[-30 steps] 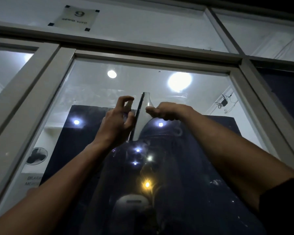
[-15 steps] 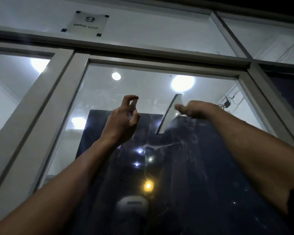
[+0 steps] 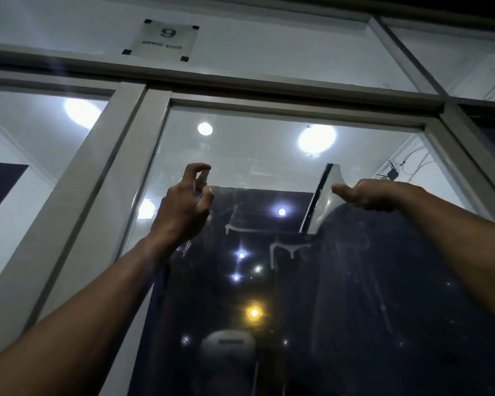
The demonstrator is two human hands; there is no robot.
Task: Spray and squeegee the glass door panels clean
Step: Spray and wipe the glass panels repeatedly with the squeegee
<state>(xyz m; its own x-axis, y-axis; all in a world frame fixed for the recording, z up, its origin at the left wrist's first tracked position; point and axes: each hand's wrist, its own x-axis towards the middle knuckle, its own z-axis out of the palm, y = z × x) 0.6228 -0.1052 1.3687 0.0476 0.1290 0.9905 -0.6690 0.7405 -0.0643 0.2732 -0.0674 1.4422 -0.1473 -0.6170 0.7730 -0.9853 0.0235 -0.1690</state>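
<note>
Showing a glass panel (image 3: 269, 155) streaked with wet drips, overhead | squeegee (image 3: 320, 201) upright, blade on the glass, right of centre | right hand (image 3: 366, 195) grips its handle | left hand (image 3: 183, 207) curled round a small spray bottle (image 3: 202, 178), finger on top | grey frame (image 3: 97, 178) | taped sign (image 3: 163, 38) above

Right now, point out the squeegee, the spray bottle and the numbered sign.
squeegee (image 3: 320, 201): head view, on its pale blade body.
spray bottle (image 3: 202, 178): head view, on the nozzle top between the fingers.
numbered sign (image 3: 163, 40): head view, on the sheet's middle.
</note>
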